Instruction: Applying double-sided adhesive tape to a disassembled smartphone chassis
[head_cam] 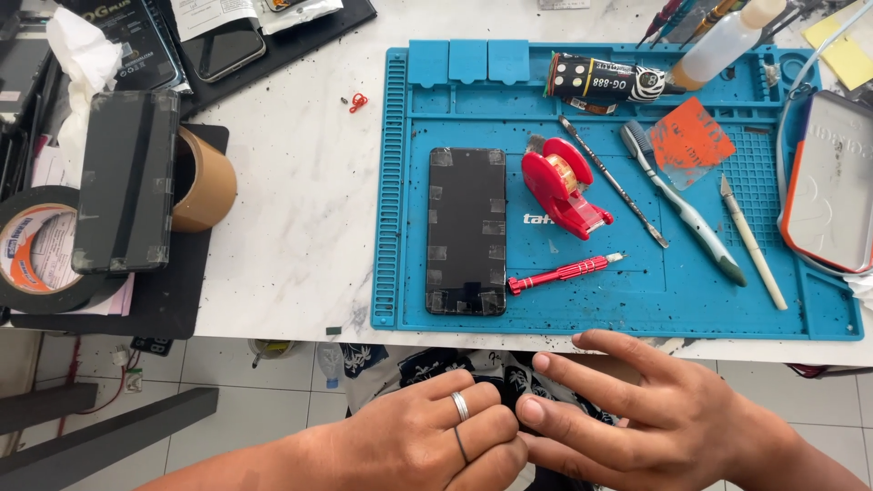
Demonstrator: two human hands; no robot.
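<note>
Your left hand and right hand sit together below the near edge of the tabletop, over your lap and the patterned dark cloth there. The left hand's fingers are curled loosely, two rings showing, and its grip closes on nothing you can see. The right hand's fingers are stretched out flat and a little spread, empty, with the fingertips touching the left hand's knuckles.

The nearest thing up on the tabletop is the phone. It lies flat with its dark glass up, at the left side of the blue work mat, long side running away from you, and small strips of clear tape are stuck along both long edges. Neither hand touches it.

Just right of the phone's near end lies a red screwdriver, tip pointing right. Above that stands a red tape dispenser. Further right, well apart from the phone, lie a thin metal pry tool, a toothbrush and a craft knife, all slanting the same way. An orange plastic scraper rests by the toothbrush head.

Off the mat to the left, a brown tape roll lies beside a wrapped dark box.
</note>
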